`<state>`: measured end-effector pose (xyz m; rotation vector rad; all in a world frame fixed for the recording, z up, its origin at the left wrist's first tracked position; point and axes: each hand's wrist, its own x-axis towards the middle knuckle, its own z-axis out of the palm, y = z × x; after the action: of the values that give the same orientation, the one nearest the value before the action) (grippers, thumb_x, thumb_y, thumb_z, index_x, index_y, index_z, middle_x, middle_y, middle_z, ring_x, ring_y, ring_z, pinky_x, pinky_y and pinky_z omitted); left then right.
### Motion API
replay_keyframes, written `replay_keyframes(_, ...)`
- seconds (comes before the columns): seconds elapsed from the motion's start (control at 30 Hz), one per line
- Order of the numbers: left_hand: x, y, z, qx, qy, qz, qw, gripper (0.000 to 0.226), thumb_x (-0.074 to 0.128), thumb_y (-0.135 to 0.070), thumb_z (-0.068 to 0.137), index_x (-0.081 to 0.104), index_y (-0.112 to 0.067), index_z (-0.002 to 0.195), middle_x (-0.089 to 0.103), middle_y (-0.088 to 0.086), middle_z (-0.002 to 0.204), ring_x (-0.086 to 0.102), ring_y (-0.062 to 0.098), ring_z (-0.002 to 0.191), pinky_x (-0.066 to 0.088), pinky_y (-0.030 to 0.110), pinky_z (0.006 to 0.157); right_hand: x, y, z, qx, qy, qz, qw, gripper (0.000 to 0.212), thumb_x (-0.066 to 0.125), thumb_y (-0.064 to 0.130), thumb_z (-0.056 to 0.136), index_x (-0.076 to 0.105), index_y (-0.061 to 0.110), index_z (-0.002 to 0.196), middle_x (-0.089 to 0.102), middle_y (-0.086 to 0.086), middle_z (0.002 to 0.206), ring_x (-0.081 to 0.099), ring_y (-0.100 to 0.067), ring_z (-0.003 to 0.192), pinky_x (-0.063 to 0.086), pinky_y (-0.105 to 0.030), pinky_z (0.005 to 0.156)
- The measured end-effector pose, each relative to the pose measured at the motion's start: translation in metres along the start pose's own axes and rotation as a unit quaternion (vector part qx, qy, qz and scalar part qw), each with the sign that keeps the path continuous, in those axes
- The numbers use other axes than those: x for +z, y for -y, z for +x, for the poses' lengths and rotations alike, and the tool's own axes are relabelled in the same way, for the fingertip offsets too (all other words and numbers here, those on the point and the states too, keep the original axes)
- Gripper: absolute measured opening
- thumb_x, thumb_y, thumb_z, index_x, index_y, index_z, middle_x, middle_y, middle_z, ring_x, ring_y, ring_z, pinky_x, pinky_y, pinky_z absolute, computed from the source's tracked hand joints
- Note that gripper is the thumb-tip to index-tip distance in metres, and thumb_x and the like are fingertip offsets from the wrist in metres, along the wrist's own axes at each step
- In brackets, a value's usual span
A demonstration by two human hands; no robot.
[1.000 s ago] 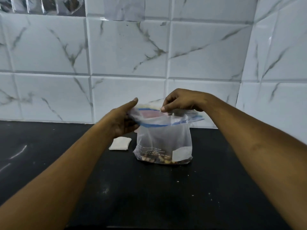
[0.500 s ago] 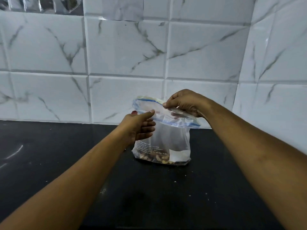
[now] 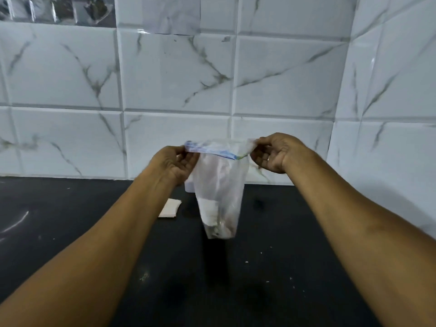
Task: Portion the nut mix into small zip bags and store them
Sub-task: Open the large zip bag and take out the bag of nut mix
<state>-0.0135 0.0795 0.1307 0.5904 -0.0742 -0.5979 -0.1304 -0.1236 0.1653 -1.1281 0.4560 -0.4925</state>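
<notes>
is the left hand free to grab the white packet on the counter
Probably not yet: the left hand pinches the zip bag by its top. The white packet lies uncovered just below, so letting go should suffice.

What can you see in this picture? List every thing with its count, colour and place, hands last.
zip bag: one, clear with blue seal strip, hanging above the countertop
nut mix: small portion, brownish, at the zip bag's bottom
flat packet: one, off-white, on the countertop left of the bag
crumbs: a few, pale, scattered on the countertop
countertop: one, black, below the wall
wall tiles: many, white with grey veins, behind the countertop
left hand: one, pinches the bag's left top corner
right hand: one, pinches the bag's right top corner
</notes>
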Motion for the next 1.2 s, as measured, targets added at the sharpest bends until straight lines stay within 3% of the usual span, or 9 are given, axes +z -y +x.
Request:
replay_keyframes(0.03, -0.002, -0.007, 0.001, 0.005, -0.007, -0.022, 1.0, 0.018, 0.049, 0.0, 0.104, 0.064, 0.006, 0.096, 0.073, 0.018, 0.092, 0.075, 0.028, 0.099, 0.058, 0.035, 0.045, -0.006, 0.002, 0.001, 0.014, -0.013, 0.054, 0.998, 0.017, 0.054, -0.004, 0.101, 0.061, -0.004, 0.086, 0.068, -0.012, 0.079, 0.065, -0.021, 0.067, 0.06, -0.032, 0.053)
replay_keyframes(0.17, -0.006, -0.017, 0.001, 0.018, -0.027, -0.084, 0.996, 0.017, 0.047, 0.002, 0.103, 0.063, 0.009, 0.1, 0.072, 0.02, 0.076, 0.073, 0.031, 0.058, 0.061, 0.04, 0.049, -0.018, 0.003, 0.003, 0.043, -0.049, 0.176, 0.982, 0.014, 0.049, -0.008, 0.101, 0.062, -0.006, 0.094, 0.068, -0.015, 0.079, 0.066, -0.024, 0.063, 0.061, -0.04, 0.061)
replay_keyframes(0.3, -0.005, -0.011, 0.003, 0.024, -0.026, -0.104, 0.994, 0.016, 0.046, 0.001, 0.101, 0.06, 0.003, 0.094, 0.065, 0.013, 0.073, 0.061, 0.019, 0.054, 0.055, 0.028, 0.049, -0.013, 0.004, 0.004, 0.06, -0.054, 0.232, 0.969, 0.012, 0.045, -0.005, 0.1, 0.055, 0.002, 0.095, 0.061, -0.014, 0.085, 0.057, -0.022, 0.064, 0.052, -0.041, 0.062)
replay_keyframes(0.5, -0.025, 0.0, 0.01, -0.01, -0.05, 0.164, 0.985, 0.012, 0.065, -0.014, 0.097, 0.059, -0.004, 0.094, 0.058, 0.009, 0.079, 0.052, 0.01, 0.054, 0.05, 0.02, 0.041, -0.013, -0.013, 0.014, 0.056, -0.024, 0.089, 0.994, 0.009, 0.05, 0.003, 0.099, 0.054, 0.005, 0.092, 0.053, -0.008, 0.082, 0.051, -0.018, 0.061, 0.049, -0.035, 0.057)
replay_keyframes(0.67, -0.048, -0.002, 0.0, 0.026, -0.064, 0.535, 0.842, 0.038, 0.07, -0.048, 0.093, 0.066, -0.011, 0.1, 0.064, 0.009, 0.093, 0.064, 0.021, 0.078, 0.057, 0.033, 0.065, -0.035, -0.027, 0.022, -0.035, -0.025, -0.233, 0.972, 0.005, 0.064, 0.013, 0.098, 0.062, 0.008, 0.099, 0.063, -0.015, 0.095, 0.061, -0.024, 0.074, 0.058, -0.037, 0.067)
replay_keyframes(0.87, -0.014, -0.014, 0.018, 0.179, -0.013, 0.643, 0.744, 0.048, 0.069, -0.053, 0.092, 0.071, -0.007, 0.105, 0.073, 0.009, 0.108, 0.066, 0.027, 0.101, 0.055, 0.041, 0.088, -0.028, 0.002, -0.006, -0.271, -0.053, -0.443, 0.853, 0.014, 0.074, 0.016, 0.093, 0.066, 0.005, 0.092, 0.067, -0.013, 0.084, 0.061, -0.022, 0.064, 0.05, -0.028, 0.052)
replay_keyframes(0.93, 0.004, -0.008, 0.025, 0.2, 0.02, 0.699, 0.686, 0.048, 0.068, -0.049, 0.094, 0.073, -0.004, 0.111, 0.072, 0.011, 0.11, 0.067, 0.028, 0.103, 0.055, 0.04, 0.088, -0.02, 0.005, -0.022, -0.239, 0.032, -0.496, 0.834, 0.01, 0.074, 0.015, 0.094, 0.07, 0.009, 0.101, 0.067, -0.011, 0.084, 0.062, -0.018, 0.061, 0.052, -0.027, 0.05)
replay_keyframes(1.07, 0.025, 0.015, 0.038, 0.185, 0.079, 0.824, 0.529, 0.045, 0.069, -0.041, 0.094, 0.073, -0.002, 0.116, 0.071, 0.016, 0.119, 0.064, 0.031, 0.111, 0.05, 0.041, 0.093, -0.005, -0.013, -0.038, -0.153, 0.16, -0.61, 0.761, 0.039, 0.08, 0.02, 0.091, 0.065, 0.025, 0.127, 0.072, -0.012, 0.086, 0.062, -0.018, 0.059, 0.055, -0.029, 0.053)
replay_keyframes(1.2, 0.034, 0.028, 0.045, 0.126, 0.125, 0.827, 0.533, 0.035, 0.073, -0.03, 0.09, 0.076, 0.002, 0.104, 0.075, 0.017, 0.104, 0.07, 0.033, 0.098, 0.056, 0.043, 0.089, 0.002, -0.041, -0.033, -0.139, 0.162, -0.625, 0.751, 0.032, 0.074, 0.019, 0.096, 0.062, 0.021, 0.125, 0.077, -0.012, 0.092, 0.075, -0.022, 0.063, 0.063, -0.035, 0.059)
